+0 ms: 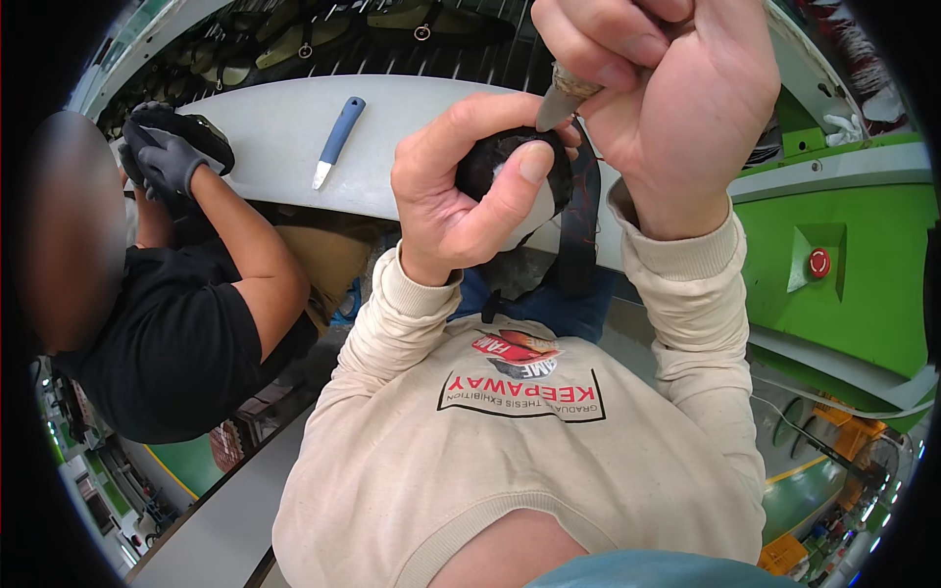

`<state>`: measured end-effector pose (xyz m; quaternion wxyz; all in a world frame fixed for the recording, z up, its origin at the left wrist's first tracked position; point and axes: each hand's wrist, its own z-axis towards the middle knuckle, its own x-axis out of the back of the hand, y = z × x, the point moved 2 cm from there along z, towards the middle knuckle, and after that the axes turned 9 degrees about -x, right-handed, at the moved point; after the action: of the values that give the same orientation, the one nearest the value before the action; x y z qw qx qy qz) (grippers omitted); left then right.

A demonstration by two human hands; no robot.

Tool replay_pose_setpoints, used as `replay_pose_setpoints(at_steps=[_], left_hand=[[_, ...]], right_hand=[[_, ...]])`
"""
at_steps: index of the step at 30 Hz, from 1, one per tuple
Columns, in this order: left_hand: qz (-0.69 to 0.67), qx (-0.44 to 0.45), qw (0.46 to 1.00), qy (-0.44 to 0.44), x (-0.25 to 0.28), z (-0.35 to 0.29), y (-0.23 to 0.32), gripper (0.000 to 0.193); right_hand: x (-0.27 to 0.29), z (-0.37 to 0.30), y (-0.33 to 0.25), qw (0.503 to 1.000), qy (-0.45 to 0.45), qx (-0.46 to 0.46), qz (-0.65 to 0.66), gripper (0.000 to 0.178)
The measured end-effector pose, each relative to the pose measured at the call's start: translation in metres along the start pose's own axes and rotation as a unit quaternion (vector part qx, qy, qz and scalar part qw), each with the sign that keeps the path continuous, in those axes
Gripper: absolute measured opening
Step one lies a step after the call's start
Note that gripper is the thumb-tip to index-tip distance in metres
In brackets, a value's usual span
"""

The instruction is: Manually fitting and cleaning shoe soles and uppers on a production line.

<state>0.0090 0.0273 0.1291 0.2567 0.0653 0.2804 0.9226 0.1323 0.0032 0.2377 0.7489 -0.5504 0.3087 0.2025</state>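
Note:
My left hand (466, 196) is wrapped round what looks like a black shoe (485, 167) with a white part, its thumb pressed on top. Most of the shoe's shape is hidden by the fingers. Above it, my right hand (667, 88) is closed round the handle of a short knife (564, 104), whose grip looks wrapped in tan material. The blade points down and left, its tip at the shoe's black edge; whether it touches I cannot tell. Beside my left hand hangs a long dark strip (580, 211) with loose reddish threads.
A blue-handled knife (341, 137) lies on the pale curved table (265, 118). At left, a co-worker's gloved hand (167, 157) holds a dark shoe (201, 137). Shoes with buckles (421, 32) sit on a rack behind. A green machine (843, 255) with a red button (818, 262) stands at right.

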Motion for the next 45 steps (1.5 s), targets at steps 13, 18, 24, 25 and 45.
replay_pose_setpoints(at_steps=[13, 18, 24, 25, 45], left_hand=[[0.003, -0.009, 1.000, 0.002, 0.001, 0.001, -0.004, 0.021], [0.009, 0.000, 1.000, 0.004, 0.001, 0.003, -0.004, 0.021], [0.039, 0.060, 0.997, 0.005, 0.005, 0.001, -0.009, 0.022], [0.036, 0.043, 0.998, 0.008, 0.005, 0.003, -0.010, 0.022], [0.035, 0.002, 0.999, -0.015, 0.002, 0.007, -0.015, 0.024]], right_hand=[[-0.003, 0.005, -0.002, 0.999, 0.041, -0.008, -0.007, 0.036], [-0.004, 0.003, 0.000, 0.999, 0.044, 0.018, -0.025, 0.037], [-0.003, 0.002, 0.008, 0.999, 0.024, 0.023, -0.035, 0.039], [-0.002, 0.002, 0.009, 0.999, 0.024, 0.023, -0.034, 0.039], [-0.003, 0.010, -0.001, 0.996, 0.076, 0.041, 0.007, 0.037]])
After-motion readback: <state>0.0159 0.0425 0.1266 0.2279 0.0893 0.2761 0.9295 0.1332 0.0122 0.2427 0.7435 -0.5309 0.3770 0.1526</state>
